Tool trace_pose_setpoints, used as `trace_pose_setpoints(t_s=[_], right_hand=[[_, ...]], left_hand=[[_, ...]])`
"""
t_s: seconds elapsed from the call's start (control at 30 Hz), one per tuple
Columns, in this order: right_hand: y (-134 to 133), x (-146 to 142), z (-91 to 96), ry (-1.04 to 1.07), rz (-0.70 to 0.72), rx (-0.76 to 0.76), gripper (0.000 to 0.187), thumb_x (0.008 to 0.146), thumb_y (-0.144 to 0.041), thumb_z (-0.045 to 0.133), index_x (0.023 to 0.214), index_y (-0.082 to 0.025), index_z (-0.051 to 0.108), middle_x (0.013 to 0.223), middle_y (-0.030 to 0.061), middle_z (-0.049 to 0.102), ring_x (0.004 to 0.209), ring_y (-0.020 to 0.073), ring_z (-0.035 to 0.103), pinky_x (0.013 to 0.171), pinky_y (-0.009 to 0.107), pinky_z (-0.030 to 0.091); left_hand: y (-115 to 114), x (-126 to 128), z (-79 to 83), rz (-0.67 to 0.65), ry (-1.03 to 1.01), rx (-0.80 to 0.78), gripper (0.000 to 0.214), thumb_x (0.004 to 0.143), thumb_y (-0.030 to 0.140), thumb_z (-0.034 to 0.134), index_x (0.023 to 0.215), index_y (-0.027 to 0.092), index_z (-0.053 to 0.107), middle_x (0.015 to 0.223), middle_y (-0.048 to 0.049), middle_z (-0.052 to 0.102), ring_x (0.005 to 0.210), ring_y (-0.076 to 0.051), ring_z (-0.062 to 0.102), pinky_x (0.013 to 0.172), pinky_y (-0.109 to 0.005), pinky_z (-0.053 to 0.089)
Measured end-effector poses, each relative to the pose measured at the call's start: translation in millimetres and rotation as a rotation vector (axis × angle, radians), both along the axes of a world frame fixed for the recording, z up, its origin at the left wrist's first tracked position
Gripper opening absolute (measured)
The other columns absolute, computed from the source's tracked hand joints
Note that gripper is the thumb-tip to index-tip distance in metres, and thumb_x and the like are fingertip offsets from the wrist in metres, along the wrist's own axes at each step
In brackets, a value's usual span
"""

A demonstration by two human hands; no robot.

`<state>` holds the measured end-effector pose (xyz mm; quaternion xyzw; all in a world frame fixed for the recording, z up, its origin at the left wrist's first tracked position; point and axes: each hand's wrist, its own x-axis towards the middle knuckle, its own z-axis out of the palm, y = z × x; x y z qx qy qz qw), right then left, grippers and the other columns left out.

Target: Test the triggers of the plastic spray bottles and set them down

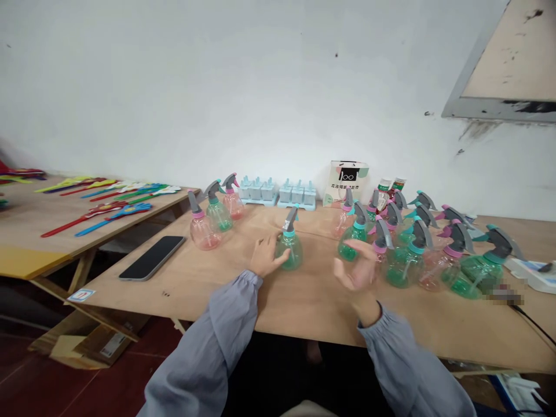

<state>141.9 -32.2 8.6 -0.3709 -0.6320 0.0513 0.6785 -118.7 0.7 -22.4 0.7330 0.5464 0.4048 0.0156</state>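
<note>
My left hand (266, 255) curls round the left side of a green spray bottle (290, 248) that stands upright on the plywood table (278, 295). My right hand (358, 267) hovers palm up with loosely spread fingers and holds nothing. It is just in front of another green spray bottle (353, 242) at the near edge of a cluster of several green and pink spray bottles (428, 255) on the right.
Two pink bottles and one green bottle (215, 217) stand to the left, near a black phone (153, 257). Pale blue ice-pop moulds (278, 191) and a small white box (345, 182) line the wall. A side table (26, 226) holds coloured plastic hand clappers.
</note>
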Motion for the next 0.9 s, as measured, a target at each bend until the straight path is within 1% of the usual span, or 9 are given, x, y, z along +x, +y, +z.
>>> trace_pose_setpoints(t_s=[0.07,0.17,0.23,0.43,0.5,0.6,0.7,0.8,0.9], right_hand=[[7.9,-31.2,1.1,-0.084,0.066,-0.039,0.063,0.079,-0.053,0.07,0.13,-0.024,0.048,0.13,0.0155,0.056,0.123,0.033,0.057,0.11,0.059,0.044],[28.9,-65.5,5.9,-0.13,0.121,-0.196,0.092,0.072,-0.059,0.077,0.143,-0.017,0.037,0.145,0.023,0.047,0.138,0.0379,0.047,0.115,0.06,0.038],[40.8,-78.9,8.4,-0.133,0.154,-0.255,0.098,0.068,-0.057,0.081,0.144,-0.016,0.036,0.148,0.0245,0.046,0.141,0.0394,0.044,0.117,0.059,0.035],[44.8,-92.3,14.5,-0.06,0.294,-0.303,0.042,0.083,-0.04,0.063,0.119,-0.02,0.057,0.117,0.0149,0.069,0.104,0.0282,0.068,0.102,0.05,0.051],[44.8,-90.2,17.0,-0.008,0.347,-0.316,0.037,0.081,-0.035,0.061,0.115,-0.021,0.06,0.117,0.0129,0.07,0.106,0.027,0.068,0.104,0.049,0.051],[49.1,-83.1,21.5,0.089,0.432,-0.357,0.037,0.074,-0.029,0.062,0.11,-0.024,0.065,0.12,0.0084,0.073,0.118,0.0272,0.066,0.111,0.049,0.046],[52.9,-76.0,27.5,0.145,0.511,-0.422,0.032,0.068,-0.027,0.065,0.099,-0.026,0.071,0.11,0.004,0.078,0.116,0.0279,0.068,0.111,0.05,0.046],[50.1,-72.6,35.6,0.172,0.553,-0.458,0.024,0.067,-0.029,0.069,0.09,-0.026,0.073,0.098,0.0028,0.08,0.11,0.0275,0.071,0.109,0.049,0.048],[41.4,-73.1,45.8,0.216,0.676,-0.555,0.022,0.069,-0.037,0.074,0.088,-0.025,0.073,0.091,0.003,0.08,0.104,0.026,0.074,0.103,0.046,0.052]], left_hand=[[-3.3,5.1,2.7,-0.006,0.091,0.04,0.053,0.085,0.052,0.064,0.127,0.021,0.057,0.107,-0.0108,0.073,0.105,-0.031,0.069,0.102,-0.049,0.044],[-7.3,12.5,5.3,-0.013,0.178,0.106,0.048,0.083,0.06,0.064,0.114,0.022,0.062,0.093,-0.0083,0.071,0.096,-0.029,0.069,0.099,-0.046,0.044],[-8.8,15.4,4.5,-0.024,0.22,0.141,0.048,0.081,0.066,0.063,0.101,0.022,0.063,0.085,-0.0079,0.069,0.09,-0.028,0.069,0.098,-0.046,0.045],[-5.3,-4.1,-3.9,-0.108,0.184,0.21,0.051,0.067,0.07,0.071,0.09,0.025,0.062,0.08,-0.0073,0.065,0.086,-0.029,0.066,0.1,-0.053,0.047],[-1.5,-23.2,-0.1,0.074,0.003,0.296,0.046,0.071,0.06,0.071,0.098,0.024,0.061,0.092,-0.0099,0.066,0.098,-0.032,0.066,0.105,-0.056,0.044],[4.3,-58.4,15.7,0.528,-0.329,0.528,0.046,0.081,0.043,0.064,0.119,0.02,0.05,0.123,-0.0171,0.059,0.128,-0.034,0.055,0.114,-0.057,0.037],[8.7,-93.2,34.1,0.837,-0.404,0.596,0.054,0.084,0.031,0.061,0.131,0.016,0.039,0.145,-0.0216,0.044,0.143,-0.032,0.043,0.121,-0.055,0.029],[14.0,-121.7,43.3,0.955,-0.404,0.443,0.071,0.082,0.033,0.068,0.14,0.013,0.032,0.156,-0.0243,0.036,0.15,-0.035,0.034,0.122,-0.058,0.023],[21.1,-140.9,40.5,0.954,-0.43,0.213,0.084,0.078,0.038,0.075,0.145,0.013,0.029,0.152,-0.0237,0.047,0.144,-0.039,0.043,0.12,-0.064,0.022]])
